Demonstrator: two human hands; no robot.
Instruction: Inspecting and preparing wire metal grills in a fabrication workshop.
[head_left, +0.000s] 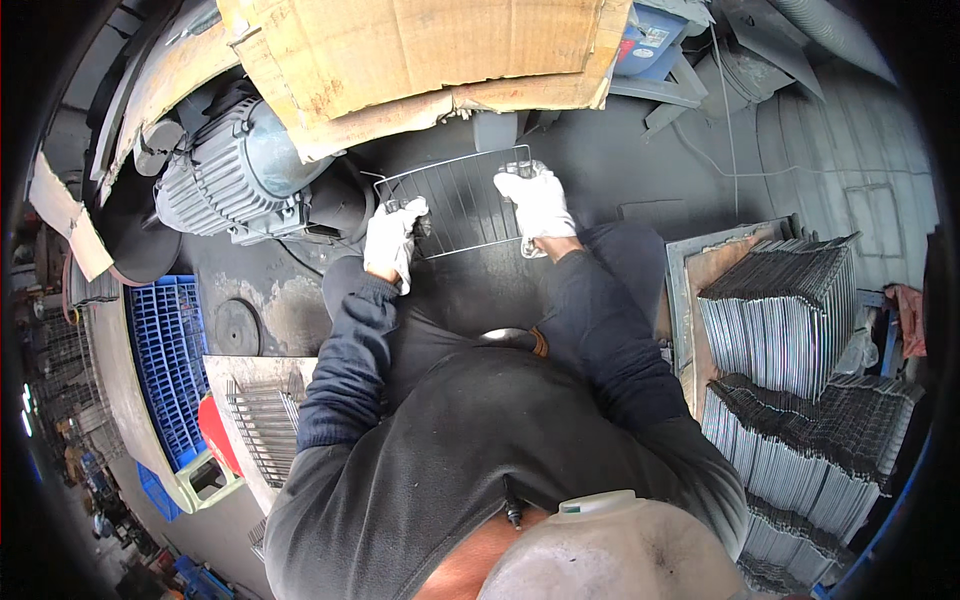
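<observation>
Fingers of the left hand [393, 240], white-gloved, curl closed around the left end of a wire rack [462, 203], just above the centre of the frame; the right hand [540, 203], gloved alike, is bent shut on the right end. So the rack hangs between the two, slightly tilted, over dark ground, and I cannot tell whether its lower edge rests on anything. Its frame and cross wires look complete, so I'd judge this piece well formed, with handling still under way since neither hand has let go. Beyond, a grey motor [240, 170] sits at the upper left and a cardboard sheet [430, 55] overhangs the top. At the right edge, an upper stack [775, 325] and a lower stack [790, 435] of similar wire pieces stand in tidy rows; more wire pieces [262, 430] lie lower left. Which are finished and which are waiting, I can't say.
</observation>
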